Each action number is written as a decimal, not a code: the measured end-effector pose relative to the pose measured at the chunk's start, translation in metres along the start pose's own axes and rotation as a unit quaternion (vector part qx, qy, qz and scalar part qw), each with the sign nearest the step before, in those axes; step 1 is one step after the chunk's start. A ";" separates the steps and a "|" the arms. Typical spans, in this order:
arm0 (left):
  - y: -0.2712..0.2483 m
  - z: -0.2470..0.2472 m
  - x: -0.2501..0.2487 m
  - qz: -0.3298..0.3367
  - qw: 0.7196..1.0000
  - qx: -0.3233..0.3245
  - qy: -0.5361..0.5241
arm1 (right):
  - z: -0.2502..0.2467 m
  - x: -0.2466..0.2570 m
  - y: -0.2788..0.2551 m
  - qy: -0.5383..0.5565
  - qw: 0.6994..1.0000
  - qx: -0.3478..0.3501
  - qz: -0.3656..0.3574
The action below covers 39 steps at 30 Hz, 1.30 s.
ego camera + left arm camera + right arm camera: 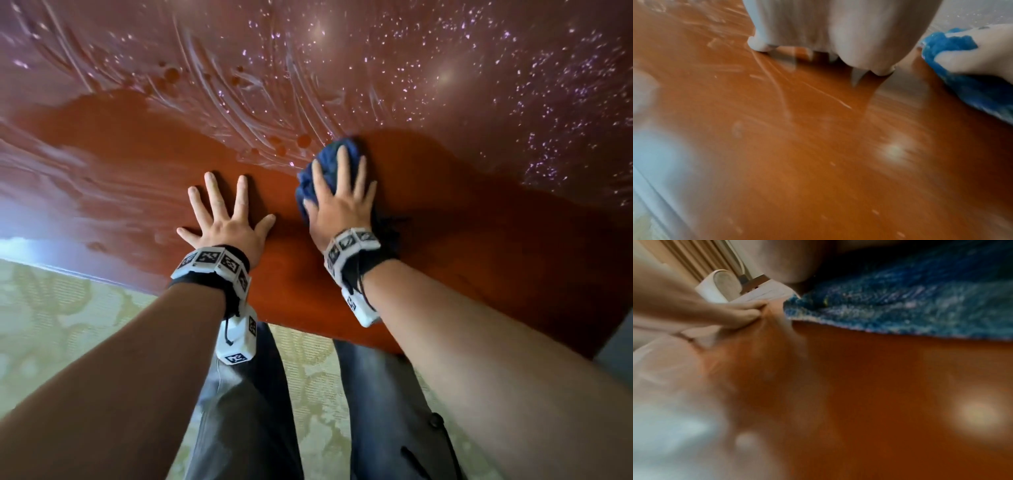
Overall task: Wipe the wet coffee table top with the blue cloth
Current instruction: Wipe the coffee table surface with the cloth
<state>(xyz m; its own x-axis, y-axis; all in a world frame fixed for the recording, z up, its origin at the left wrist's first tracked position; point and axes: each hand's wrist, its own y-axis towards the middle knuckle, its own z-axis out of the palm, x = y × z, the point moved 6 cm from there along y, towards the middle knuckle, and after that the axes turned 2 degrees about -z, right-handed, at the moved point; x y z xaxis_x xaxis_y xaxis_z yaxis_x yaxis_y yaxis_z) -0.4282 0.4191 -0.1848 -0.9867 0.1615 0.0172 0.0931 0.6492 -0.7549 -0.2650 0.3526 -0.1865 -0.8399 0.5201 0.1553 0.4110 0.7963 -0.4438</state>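
Head view shows the reddish-brown coffee table top filling most of the scene, glossy, with pale curved smear streaks and beads of water scattered over its far side; the near part looks darker and smoother. Below the table's near edge lies a pale patterned carpet, and the person's legs in grey trousers stand just beside that edge.

The blue cloth sits bunched on the table top, towards the middle right, at the border between the streaked part and the smoother part. The right hand lies on top of it, fingers straight and spread, pressing it flat to the surface; cloth pokes out past the fingertips and at the thumb side. The left hand is just beside it, apart from the cloth, palm down on the bare wood with fingers splayed and holding nothing.

Both wrists carry white bands with black-and-white markers.
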 end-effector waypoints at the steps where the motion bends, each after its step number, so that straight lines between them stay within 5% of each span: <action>1: 0.004 -0.004 0.006 0.009 1.000 -0.002 0.007 | 0.007 0.003 -0.015 -0.007 1.000 0.011 -0.018; 6: 0.020 -0.020 0.030 0.040 0.999 -0.017 0.033 | 0.019 -0.051 -0.071 -0.014 0.999 0.033 0.020; 13: 0.035 -0.035 0.061 0.048 0.997 -0.040 0.035 | -0.018 -0.029 0.028 0.037 0.977 -0.025 0.207; 18: 0.039 -0.040 0.076 0.042 0.998 -0.043 0.027 | 0.001 0.056 0.013 0.006 0.998 -0.008 0.065; 21: 0.041 -0.041 0.082 0.035 0.998 -0.040 0.018 | 0.025 0.051 -0.033 -0.022 0.999 0.037 0.001; 25: 0.042 -0.042 0.091 0.034 0.998 -0.054 0.011 | 0.021 -0.001 -0.053 -0.011 0.999 0.032 0.042; 31: 0.043 -0.039 0.099 0.034 0.997 -0.062 0.005 | -0.014 0.021 0.041 0.032 0.982 -0.027 0.184; 36: 0.045 -0.042 0.109 0.033 0.997 -0.063 0.005 | 0.001 0.102 0.028 -0.003 0.999 -0.013 0.037; 39: 0.048 -0.048 0.118 0.029 0.998 -0.060 -0.002 | 0.022 0.094 -0.018 -0.032 0.998 0.043 -0.015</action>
<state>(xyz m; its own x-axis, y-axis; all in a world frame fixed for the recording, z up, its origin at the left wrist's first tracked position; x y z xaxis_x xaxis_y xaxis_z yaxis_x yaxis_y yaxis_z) -0.5340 0.5050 -0.1880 -0.9798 0.1982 -0.0265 0.1645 0.7233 -0.6707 -0.3595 0.3803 -0.1834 -0.8736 0.4732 0.1132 0.3560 0.7802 -0.5143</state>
